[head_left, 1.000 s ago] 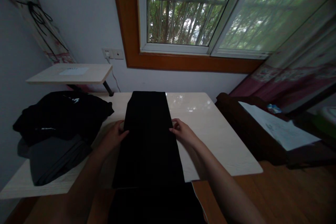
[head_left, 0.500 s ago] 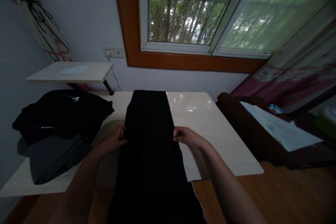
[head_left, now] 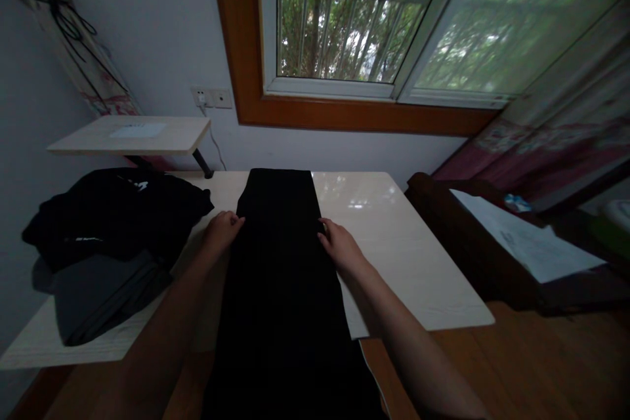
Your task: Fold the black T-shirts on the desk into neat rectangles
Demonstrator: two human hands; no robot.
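A long piece of black clothing (head_left: 280, 275) lies lengthwise across the table, narrow at the far end and wider toward me, its near part hanging over the front edge. Its exact kind is hard to tell in the dark cloth. My left hand (head_left: 224, 230) is closed at its left edge, thumb and fingertips on the fabric. On the opposite edge, my right hand (head_left: 342, 246) has its fingers curled in, with thumb and forefinger at the cloth. The two hands are about level with each other. Cloth between the fingertips is barely visible.
The pale table (head_left: 394, 262) stands against the wall under a window (head_left: 359, 20). At left are a heap of black clothes (head_left: 118, 210) and a folded grey garment (head_left: 108, 295), below a small raised shelf (head_left: 132, 134). A dark piece of furniture (head_left: 472, 249) stands right.
Both hands have slid away from me along the black garment's edges, toward its far end. The garment itself lies almost as before.
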